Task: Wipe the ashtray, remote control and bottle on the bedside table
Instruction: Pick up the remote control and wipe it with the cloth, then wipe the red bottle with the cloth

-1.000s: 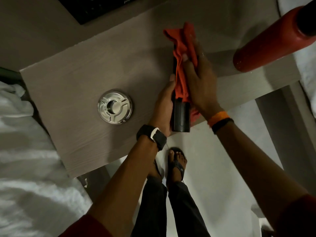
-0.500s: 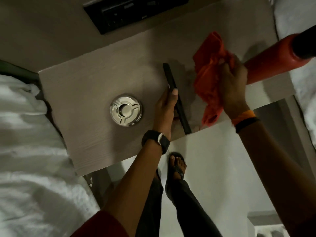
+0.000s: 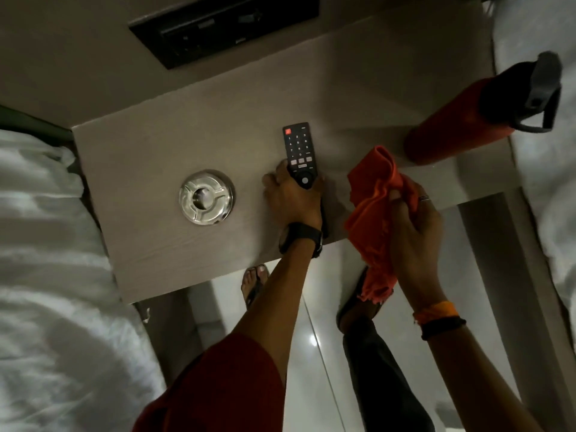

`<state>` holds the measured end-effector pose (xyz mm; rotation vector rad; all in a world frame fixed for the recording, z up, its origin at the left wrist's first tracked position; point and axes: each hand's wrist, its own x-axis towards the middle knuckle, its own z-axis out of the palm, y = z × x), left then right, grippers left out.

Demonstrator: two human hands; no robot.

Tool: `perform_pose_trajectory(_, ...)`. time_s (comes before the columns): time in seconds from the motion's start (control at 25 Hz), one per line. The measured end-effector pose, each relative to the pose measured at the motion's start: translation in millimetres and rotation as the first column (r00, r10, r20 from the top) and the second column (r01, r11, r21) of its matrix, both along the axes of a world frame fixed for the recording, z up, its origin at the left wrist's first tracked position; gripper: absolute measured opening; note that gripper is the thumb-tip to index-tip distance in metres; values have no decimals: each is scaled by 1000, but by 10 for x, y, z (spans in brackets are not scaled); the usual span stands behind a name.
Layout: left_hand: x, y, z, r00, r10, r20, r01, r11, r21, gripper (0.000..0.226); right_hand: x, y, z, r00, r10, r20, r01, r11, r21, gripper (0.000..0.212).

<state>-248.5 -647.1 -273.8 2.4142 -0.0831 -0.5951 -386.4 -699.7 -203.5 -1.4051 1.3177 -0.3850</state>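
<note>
White bedding [image 3: 46,275] fills the left side of the view, and more of it shows at the far right. Between them lies the pale wood-grain tabletop [image 3: 162,145], with a black panel [image 3: 224,26] set in the wall behind it. A red bottle [image 3: 452,132] with a dark cap and loop handle stands at the tabletop's right end, well apart from the other things. An orange cloth [image 3: 374,207] hangs bunched over the tabletop's front edge, near the bottle's base but clear of it. The right hand [image 3: 414,238], with a ring on one finger and orange and black bands at the wrist, has its grip closed on the cloth. The left hand [image 3: 290,198], with a black watch at the wrist, has its grip clamped on the lower end of the black remote [image 3: 297,151], which lies face up, buttons showing, near the middle of the tabletop. A round metal ashtray [image 3: 206,197] sits on the tabletop just left of this hand, untouched. Below the tabletop's edge, sandalled feet stand on a glossy floor [image 3: 311,338].
</note>
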Motion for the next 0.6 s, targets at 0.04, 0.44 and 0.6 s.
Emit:
perform_pose_trajectory(0.04, -24, -12, 16, 1000, 29, 8, -29, 1000, 8, 74, -109, -33, 5, 1000, 4, 6, -4, 1000, 9, 20)
perform_pose_trajectory(0.44, -616, -1266, 1271, 469, -505, 725, 807, 578, -120, 69, -830, -868, 281, 686, -675, 272, 645, 737, 200, 22)
perform_pose_trajectory(0.6, -453, -1651, 1374, 192, -847, 496, 871, 380, 311, 59, -459, -1029, 395, 724, -523, 450, 523, 841, 136, 38)
